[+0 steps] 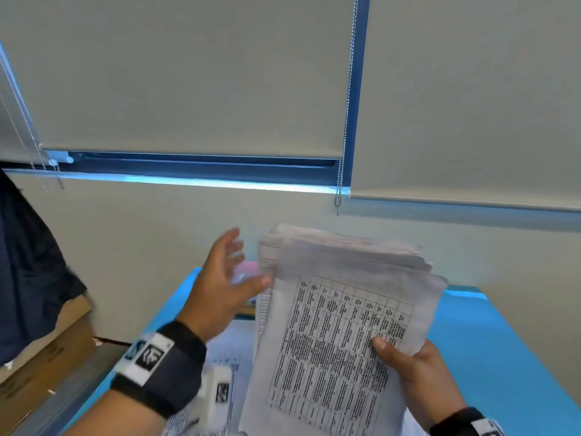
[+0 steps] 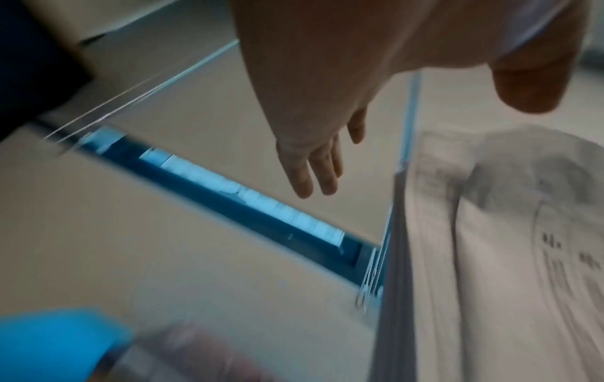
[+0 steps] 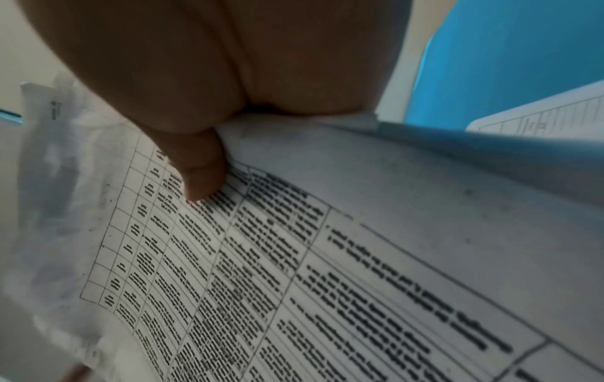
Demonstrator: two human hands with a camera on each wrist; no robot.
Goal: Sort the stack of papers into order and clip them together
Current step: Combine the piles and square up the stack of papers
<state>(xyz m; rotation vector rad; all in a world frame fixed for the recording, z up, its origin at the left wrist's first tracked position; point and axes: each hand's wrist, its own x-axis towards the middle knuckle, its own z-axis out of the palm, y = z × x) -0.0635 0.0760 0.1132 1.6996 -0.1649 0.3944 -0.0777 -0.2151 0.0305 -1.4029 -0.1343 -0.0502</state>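
Note:
A thick stack of printed papers (image 1: pixel 339 322) is held upright over the blue table (image 1: pixel 490 347), its top sheet showing a dense table of text. My right hand (image 1: pixel 418 369) grips the stack at its lower right edge, thumb (image 3: pixel 199 170) pressed on the front sheet (image 3: pixel 294 258). My left hand (image 1: pixel 226 278) hovers just left of the stack with fingers spread and straight, holding nothing; its thumb tip is near the stack's left edge (image 2: pixel 434 232). More printed sheets (image 1: pixel 226 366) lie flat on the table under my left wrist. No clip is visible.
A blurred pink and white object (image 1: pixel 246 273) sits on the table behind my left hand. A cardboard box (image 1: pixel 47 350) stands to the left, with dark cloth above it. Roller blinds (image 1: pixel 188 73) with bead chains cover the window behind the table.

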